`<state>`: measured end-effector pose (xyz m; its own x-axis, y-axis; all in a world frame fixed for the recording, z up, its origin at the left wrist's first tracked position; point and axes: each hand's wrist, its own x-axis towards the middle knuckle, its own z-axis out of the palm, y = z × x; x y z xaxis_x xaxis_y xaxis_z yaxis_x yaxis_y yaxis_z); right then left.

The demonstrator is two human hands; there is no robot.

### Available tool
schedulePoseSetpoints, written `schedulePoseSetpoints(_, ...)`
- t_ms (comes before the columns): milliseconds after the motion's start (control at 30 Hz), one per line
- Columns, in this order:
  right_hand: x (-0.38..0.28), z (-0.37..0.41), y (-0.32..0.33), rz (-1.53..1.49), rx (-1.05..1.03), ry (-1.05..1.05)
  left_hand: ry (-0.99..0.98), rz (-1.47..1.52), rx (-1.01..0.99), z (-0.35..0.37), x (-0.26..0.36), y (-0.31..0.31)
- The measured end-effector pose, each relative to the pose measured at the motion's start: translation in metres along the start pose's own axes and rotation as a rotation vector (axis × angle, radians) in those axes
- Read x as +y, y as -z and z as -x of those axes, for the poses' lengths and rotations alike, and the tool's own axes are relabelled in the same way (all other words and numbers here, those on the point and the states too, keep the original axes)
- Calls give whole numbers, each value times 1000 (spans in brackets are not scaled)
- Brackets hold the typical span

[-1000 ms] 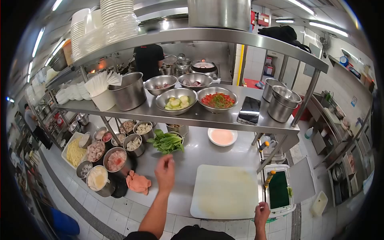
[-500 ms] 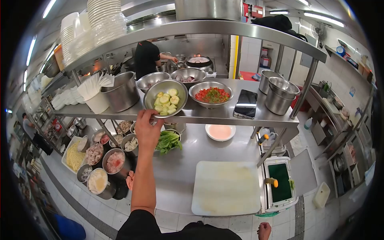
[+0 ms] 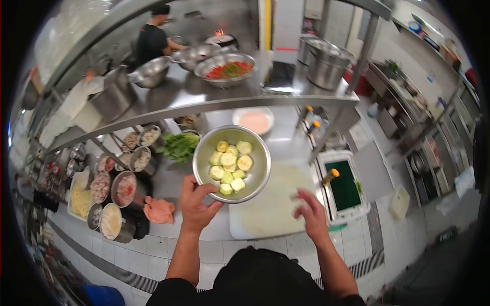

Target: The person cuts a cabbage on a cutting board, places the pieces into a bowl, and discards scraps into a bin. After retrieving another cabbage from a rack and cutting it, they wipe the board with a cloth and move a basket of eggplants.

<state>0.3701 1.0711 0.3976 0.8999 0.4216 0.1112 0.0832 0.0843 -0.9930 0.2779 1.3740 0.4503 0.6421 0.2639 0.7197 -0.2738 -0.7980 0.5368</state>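
My left hand (image 3: 198,205) grips the near-left rim of a steel mixing bowl (image 3: 261,176), thumb over the edge. Pale green slices (image 3: 229,159), looking like zucchini, lie in the bowl, which hangs over the far-left part of a white cutting board (image 3: 265,214). Above the board's right side hovers my right hand (image 3: 310,213), slightly blurred, its fingers loosely bent and apart with nothing in them. Leafy greens (image 3: 178,147) lie just left of the bowl. Behind it stands a white bowl of pinkish liquid (image 3: 253,121).
A steel shelf (image 3: 214,108) crosses above the counter, carrying a bowl of chopped red and green vegetables (image 3: 228,70). Containers of meat (image 3: 124,188) and noodles (image 3: 80,201) crowd the left. An orange cloth (image 3: 159,209) lies nearby. Beyond the shelf, a person (image 3: 153,38) works at the stove.
My left hand has brought the bowl of slices down from the shelf edge, over the cutting board. My right hand has risen from low beside my body to above the board. The view has tilted downward.
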Motion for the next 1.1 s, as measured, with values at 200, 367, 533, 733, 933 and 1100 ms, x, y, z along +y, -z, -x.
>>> schedulePoseSetpoints(200,18,-43,-25,127,-41,-274,97,189,-167,64,5,-74)
schedulePoseSetpoints(367,79,5,26,543,214,-135,351,264,-287,120,-41,-129)
schedulePoseSetpoints(533,139,100,85,616,325,-276,465,226,-390,167,-72,-166)
schedulePoseSetpoints(733,206,236,145,622,596,-742,434,183,-476,187,-107,-198)
schedulePoseSetpoints(933,264,377,171,527,685,-1158,817,719,-259,178,-109,-206)
schedulePoseSetpoints(1100,264,433,177,145,861,-1218,1059,598,-154,171,-124,-230)
